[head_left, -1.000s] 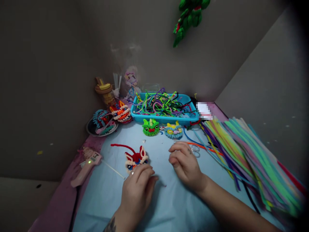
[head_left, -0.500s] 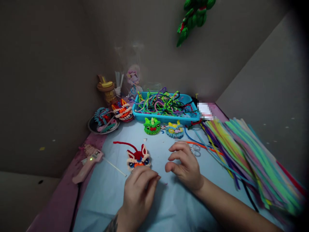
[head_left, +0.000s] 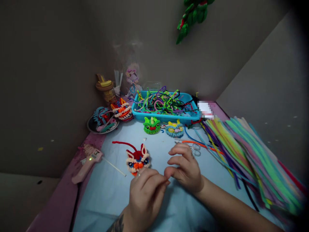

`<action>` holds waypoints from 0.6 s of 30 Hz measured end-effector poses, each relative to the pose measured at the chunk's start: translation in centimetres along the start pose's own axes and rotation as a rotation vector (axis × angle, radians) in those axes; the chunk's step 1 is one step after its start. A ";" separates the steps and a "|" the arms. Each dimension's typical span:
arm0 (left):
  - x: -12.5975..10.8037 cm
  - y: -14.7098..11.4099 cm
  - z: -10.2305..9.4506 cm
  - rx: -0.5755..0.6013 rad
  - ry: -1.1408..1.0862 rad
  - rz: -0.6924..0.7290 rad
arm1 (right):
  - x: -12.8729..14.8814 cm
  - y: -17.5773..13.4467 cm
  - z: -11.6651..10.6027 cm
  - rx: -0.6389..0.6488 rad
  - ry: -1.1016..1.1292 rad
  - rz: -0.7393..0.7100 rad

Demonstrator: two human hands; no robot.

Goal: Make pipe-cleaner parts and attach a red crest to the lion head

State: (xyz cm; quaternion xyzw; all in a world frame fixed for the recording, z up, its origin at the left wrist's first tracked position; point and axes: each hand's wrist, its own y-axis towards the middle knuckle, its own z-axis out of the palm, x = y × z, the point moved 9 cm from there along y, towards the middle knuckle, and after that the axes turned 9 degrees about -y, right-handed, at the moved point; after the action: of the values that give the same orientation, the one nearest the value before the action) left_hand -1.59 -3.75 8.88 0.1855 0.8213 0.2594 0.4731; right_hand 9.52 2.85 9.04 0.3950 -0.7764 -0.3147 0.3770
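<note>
Around our hands, the tray (head_left: 145, 115) at twelve o'clock holds tangled pipe cleaners (head_left: 161, 101), the bowl (head_left: 91, 125) at ten holds a blue figure (head_left: 100, 116) and small pale bits (head_left: 113, 128), and at eleven the brown cup (head_left: 108, 95), its markings too blurred to read, stands by a tub (head_left: 117, 90) of white sticks (head_left: 118, 77). At one o'clock the card (head_left: 204, 109) is pixelated beyond reading. Our left hand (head_left: 147, 193) pinches its fingertips, on what we cannot tell, our right hand (head_left: 185, 169) curves with parted fingers beside them, and the red toy (head_left: 138, 159) sits at ten o'clock, just beyond our left knuckles.
</note>
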 end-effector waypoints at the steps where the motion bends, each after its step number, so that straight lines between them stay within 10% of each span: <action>1: 0.0 0.0 0.1 0.005 -0.004 -0.002 | 0.0 0.0 0.0 0.002 -0.003 -0.005; 18: 3.1 -0.7 2.2 0.219 -0.386 -0.377 | 0.8 -0.5 0.2 0.024 -0.019 -0.102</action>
State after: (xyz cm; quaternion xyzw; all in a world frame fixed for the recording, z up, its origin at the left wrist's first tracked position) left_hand -1.20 -2.05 5.35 0.1256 0.7591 0.0367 0.6377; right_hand 9.18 1.94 8.83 0.4355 -0.7625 -0.3279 0.3484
